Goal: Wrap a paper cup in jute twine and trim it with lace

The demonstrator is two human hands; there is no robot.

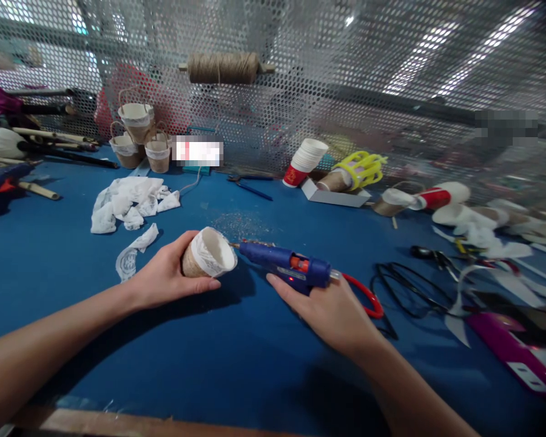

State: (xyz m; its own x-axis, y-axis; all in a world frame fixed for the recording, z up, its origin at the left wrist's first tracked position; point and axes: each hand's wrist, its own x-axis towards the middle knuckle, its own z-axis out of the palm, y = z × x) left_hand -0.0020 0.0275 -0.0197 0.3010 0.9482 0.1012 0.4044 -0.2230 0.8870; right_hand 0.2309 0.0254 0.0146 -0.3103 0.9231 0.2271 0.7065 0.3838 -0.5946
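My left hand (pixel 175 273) is wrapped round a paper cup (pixel 209 254) covered in twine, with a band of white lace below its rim. The cup is tilted, its mouth facing right and toward me. In my right hand (pixel 332 309) is a blue hot glue gun (pixel 277 262) with a small red light lit on its side. Its nozzle points left and meets or nearly meets the lace at the cup's rim; whether they touch I cannot tell. A loose strip of lace (pixel 134 252) lies beside my left wrist, with a heap of white lace (pixel 130 200) behind it.
Twine-covered cups with handles (pixel 136 130) are stacked at the back left. Pliers (pixel 252 185), stacked paper cups (pixel 304 161) and a white box lid (pixel 334 195) stand along the mesh wall. A black cable (pixel 404 297) and a purple power strip (pixel 512 349) lie at right.
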